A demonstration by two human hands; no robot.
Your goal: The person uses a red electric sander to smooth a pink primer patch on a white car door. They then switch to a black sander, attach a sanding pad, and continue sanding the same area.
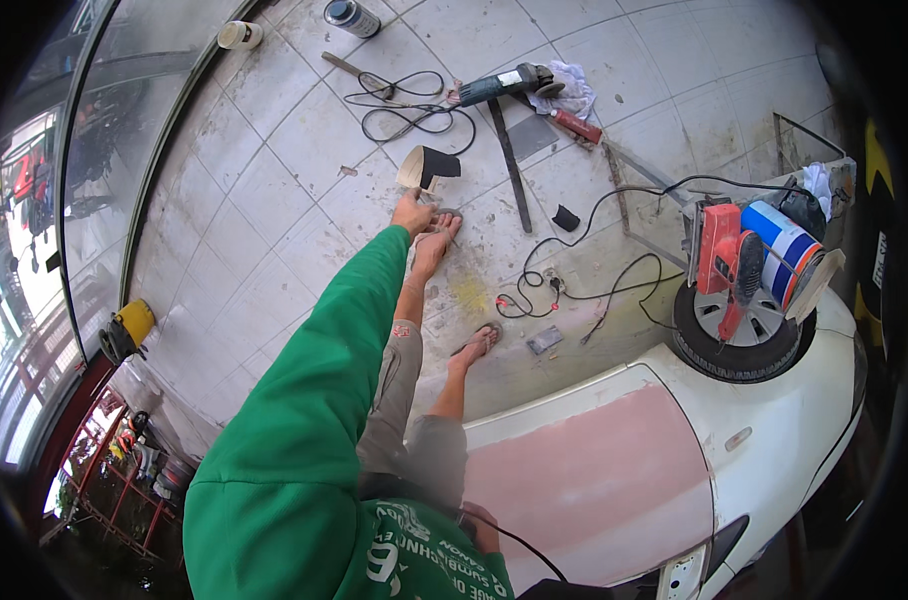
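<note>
My left arm, in a green sleeve, reaches forward over the tiled floor. The fingers of my left hand (412, 213) are closed on the edge of a curled piece of sandpaper (438, 168), beige on its back and black on its grit side. My right hand (482, 528) is low beside my green shirt, close to the car's pinkish sanded door panel (594, 470). A thin black cord (519, 541) passes by it. Its fingers are mostly hidden, so whether it holds anything does not show.
An angle grinder (499, 85) with a looped cord lies ahead. A small black sandpaper piece (566, 217), a power cable and a flat bar (511, 165) lie to the right. A red power sander (719, 262) and a blue-and-white can (779, 248) stand above a car wheel (742, 350).
</note>
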